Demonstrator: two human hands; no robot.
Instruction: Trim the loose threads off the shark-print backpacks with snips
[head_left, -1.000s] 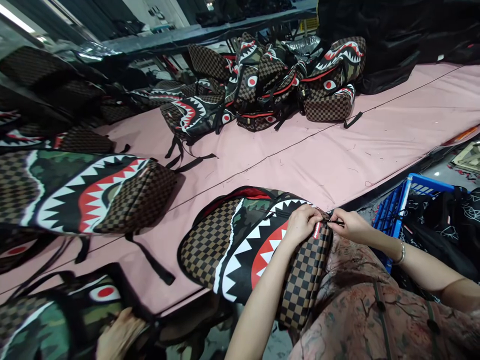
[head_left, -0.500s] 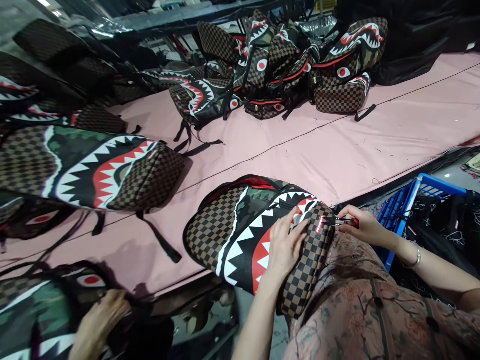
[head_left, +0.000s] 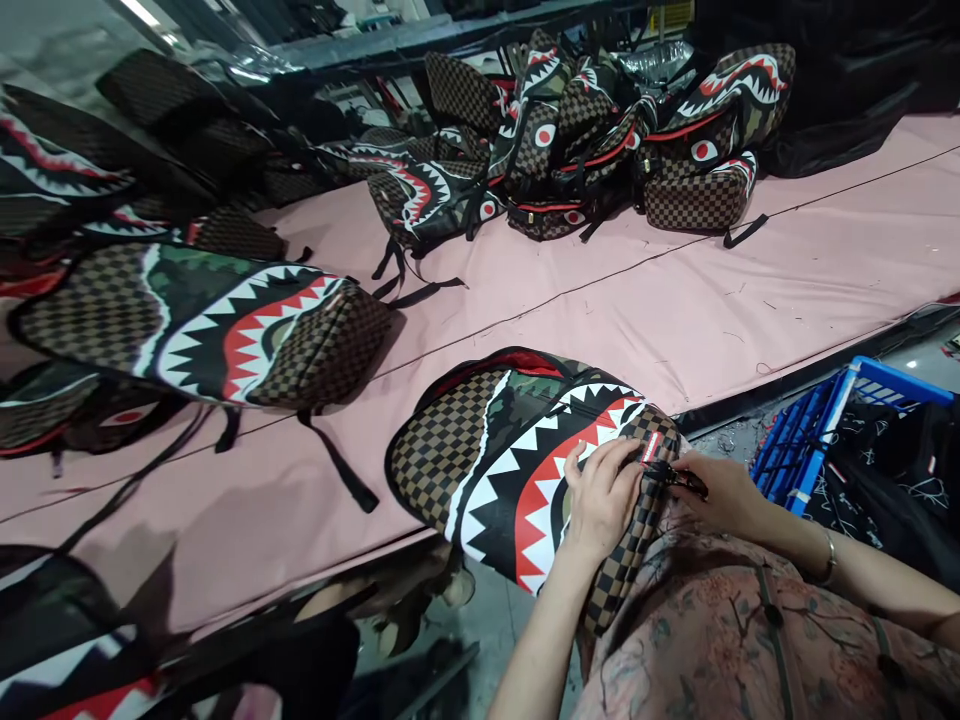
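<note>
A backpack [head_left: 480, 440] with a brown check and a shark-mouth print lies tilted at the table's near edge, its bottom end against my lap. The top zip gapes, showing red lining. My left hand [head_left: 602, 495] rests on the front of the backpack, fingers spread and slightly bent, the tips close to a small red label [head_left: 651, 447]. Beside the label, my right hand [head_left: 716, 492] grips small dark snips [head_left: 679, 478]. Their tips point left at the bag's bottom edge. Whether a thread lies between the blades is too small to see.
Similar backpacks [head_left: 262, 330] lie at left, with more heaped [head_left: 555, 150] at the back of the pink-covered table [head_left: 600, 310]. A blue crate [head_left: 814, 430] with dark items stands at right. Part of another bag [head_left: 82, 670] shows at lower left.
My view has swung left, so things appear further right. Both hands are lower on the backpack's bottom end, the snips now below the label. Another person's hand at lower left has left view.
</note>
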